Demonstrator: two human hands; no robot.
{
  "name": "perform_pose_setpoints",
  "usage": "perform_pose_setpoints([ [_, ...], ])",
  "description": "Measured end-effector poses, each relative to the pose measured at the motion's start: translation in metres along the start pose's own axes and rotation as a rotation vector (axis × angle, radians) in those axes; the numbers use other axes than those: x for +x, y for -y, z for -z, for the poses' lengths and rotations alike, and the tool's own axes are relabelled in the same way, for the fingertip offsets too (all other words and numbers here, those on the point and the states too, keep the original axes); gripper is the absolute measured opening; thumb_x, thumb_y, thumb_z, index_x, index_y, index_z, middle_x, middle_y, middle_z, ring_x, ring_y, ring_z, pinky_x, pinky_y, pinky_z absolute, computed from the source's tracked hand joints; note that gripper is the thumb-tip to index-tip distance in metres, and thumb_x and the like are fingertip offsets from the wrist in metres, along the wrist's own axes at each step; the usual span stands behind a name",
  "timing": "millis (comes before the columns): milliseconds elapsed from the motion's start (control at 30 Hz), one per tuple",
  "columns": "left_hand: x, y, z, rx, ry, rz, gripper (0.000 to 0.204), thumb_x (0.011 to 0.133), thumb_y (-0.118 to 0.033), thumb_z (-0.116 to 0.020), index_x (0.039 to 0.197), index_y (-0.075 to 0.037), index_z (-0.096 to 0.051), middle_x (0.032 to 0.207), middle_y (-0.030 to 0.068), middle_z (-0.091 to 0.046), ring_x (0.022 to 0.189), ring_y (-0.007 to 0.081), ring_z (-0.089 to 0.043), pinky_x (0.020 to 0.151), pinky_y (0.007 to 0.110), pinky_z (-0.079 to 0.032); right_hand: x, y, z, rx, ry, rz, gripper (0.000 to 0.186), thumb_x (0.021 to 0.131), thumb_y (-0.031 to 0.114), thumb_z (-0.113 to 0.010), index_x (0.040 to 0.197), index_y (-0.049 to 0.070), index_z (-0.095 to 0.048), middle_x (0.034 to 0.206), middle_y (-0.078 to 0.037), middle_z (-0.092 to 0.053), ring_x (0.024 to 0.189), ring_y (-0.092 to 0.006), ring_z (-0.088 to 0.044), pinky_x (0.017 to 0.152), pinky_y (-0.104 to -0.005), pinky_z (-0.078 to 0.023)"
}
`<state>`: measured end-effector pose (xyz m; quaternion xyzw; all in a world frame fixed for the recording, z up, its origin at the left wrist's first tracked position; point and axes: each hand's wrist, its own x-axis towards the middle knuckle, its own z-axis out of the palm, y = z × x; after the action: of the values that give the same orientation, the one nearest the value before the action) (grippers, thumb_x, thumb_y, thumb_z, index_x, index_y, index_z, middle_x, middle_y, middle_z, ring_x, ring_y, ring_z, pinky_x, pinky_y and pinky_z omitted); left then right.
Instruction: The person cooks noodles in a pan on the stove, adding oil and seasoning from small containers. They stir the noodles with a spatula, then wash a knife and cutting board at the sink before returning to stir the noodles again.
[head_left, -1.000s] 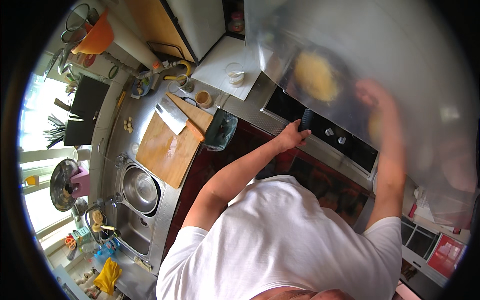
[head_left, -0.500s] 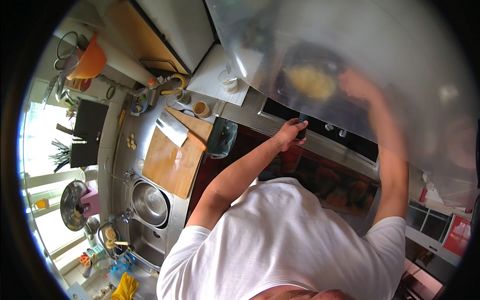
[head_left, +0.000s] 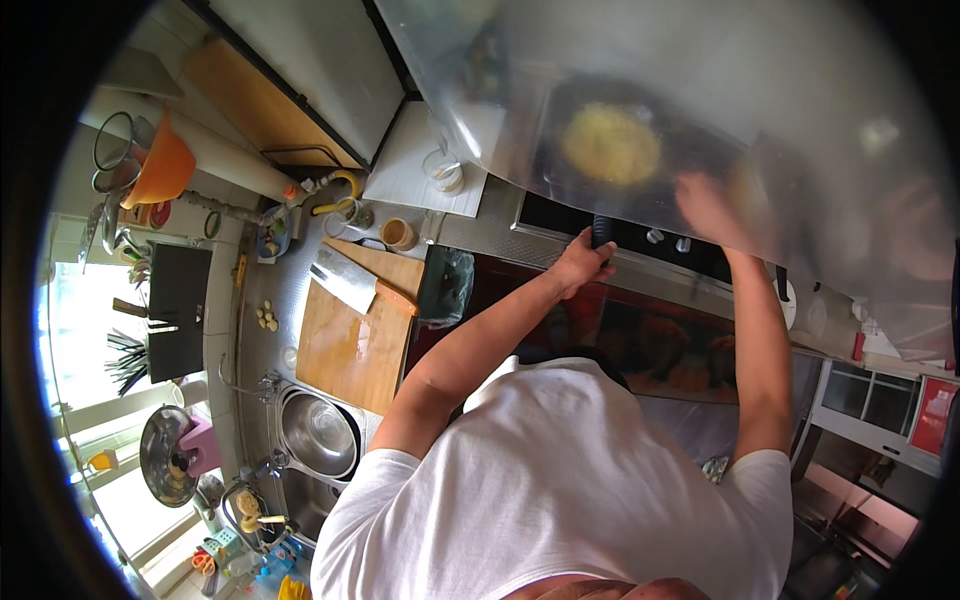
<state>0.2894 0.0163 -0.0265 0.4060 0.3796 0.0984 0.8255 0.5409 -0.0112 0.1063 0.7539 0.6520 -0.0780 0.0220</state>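
My left hand (head_left: 580,265) is wrapped round the black ribbed handle (head_left: 602,231) of a pan over the stove. Behind a hazy, see-through sheet (head_left: 800,70), the dark pan (head_left: 560,175) holds a round yellow mass of food (head_left: 612,145). My right hand (head_left: 708,208) is also behind the sheet, to the right of the pan and above the stove's front. Haze and blur hide its fingers, so whether it grips anything does not show. Two stove knobs (head_left: 668,240) lie just below that hand.
Left of the stove, a cleaver (head_left: 345,280) lies on a wooden cutting board (head_left: 350,345). A dark plastic bag (head_left: 446,285) hangs beside the board. Near a steel sink basin (head_left: 318,432) are several garlic cloves (head_left: 266,315). A glass cup (head_left: 443,172) stands on a white surface.
My right hand has come down, closer to the stove's front edge. The yellow food now looks rounder and sits slightly left in view. My left hand keeps the handle; the whole view has shifted.
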Motion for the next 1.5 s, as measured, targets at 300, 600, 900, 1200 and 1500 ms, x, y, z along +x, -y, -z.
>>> perform_pose_setpoints([
  [300, -0.01, -0.007, -0.004, -0.03, -0.017, 0.052, 0.084, 0.101, -0.031, -0.067, 0.164, -0.008, -0.017, 0.13, 0.0107, -0.058, 0.1, 0.0245, -0.069, 0.088, 0.04, -0.057, 0.05, 0.014, 0.008, 0.253, 0.05, 0.004, 0.025, 0.097, 0.021, -0.057, 0.103, -0.001, -0.065, 0.096, -0.026, -0.07, 0.09, -0.0445, -0.067, 0.076, -0.0523, -0.052],
  [600, -0.007, 0.0, -0.001, -0.057, -0.002, 0.029, 0.085, 0.1, -0.032, -0.067, 0.164, -0.009, -0.016, 0.126, 0.0078, -0.063, 0.097, 0.0181, -0.067, 0.084, 0.036, -0.054, -0.034, 0.017, 0.052, 0.017, 0.088, -0.034, 0.022, 0.099, 0.02, -0.057, 0.111, 0.003, -0.065, 0.101, -0.023, -0.07, 0.093, -0.0434, -0.068, 0.079, -0.0542, -0.053],
  [900, -0.009, -0.007, 0.0, 0.023, 0.033, 0.015, 0.083, 0.099, -0.026, -0.069, 0.163, -0.006, -0.02, 0.126, 0.0101, -0.061, 0.098, 0.0208, -0.067, 0.083, 0.037, -0.058, -0.051, 0.049, 0.067, -0.087, 0.32, -0.138, 0.028, 0.099, 0.02, -0.054, 0.111, 0.002, -0.071, 0.112, -0.025, -0.07, 0.105, -0.045, -0.067, 0.091, -0.0516, -0.054],
  [1200, -0.01, -0.006, 0.005, 0.057, 0.028, -0.001, 0.093, 0.098, -0.026, -0.071, 0.164, -0.003, -0.01, 0.128, 0.0127, -0.061, 0.097, 0.0232, -0.069, 0.082, 0.037, -0.057, -0.056, 0.057, 0.085, 0.127, 0.136, -0.258, 0.027, 0.092, 0.014, -0.064, 0.113, -0.002, -0.071, 0.112, -0.027, -0.07, 0.107, -0.044, -0.067, 0.094, -0.0499, -0.053],
  [1500, -0.015, -0.007, -0.001, 0.089, 0.036, -0.075, 0.091, 0.097, -0.026, -0.072, 0.163, -0.002, -0.014, 0.128, 0.0136, -0.062, 0.098, 0.0233, -0.07, 0.083, 0.037, -0.057, -0.005, 0.022, 0.012, 0.033, 0.153, -0.248, 0.029, 0.086, 0.01, -0.067, 0.112, -0.001, -0.071, 0.106, -0.026, -0.072, 0.103, -0.0413, -0.07, 0.088, -0.0472, -0.056],
])
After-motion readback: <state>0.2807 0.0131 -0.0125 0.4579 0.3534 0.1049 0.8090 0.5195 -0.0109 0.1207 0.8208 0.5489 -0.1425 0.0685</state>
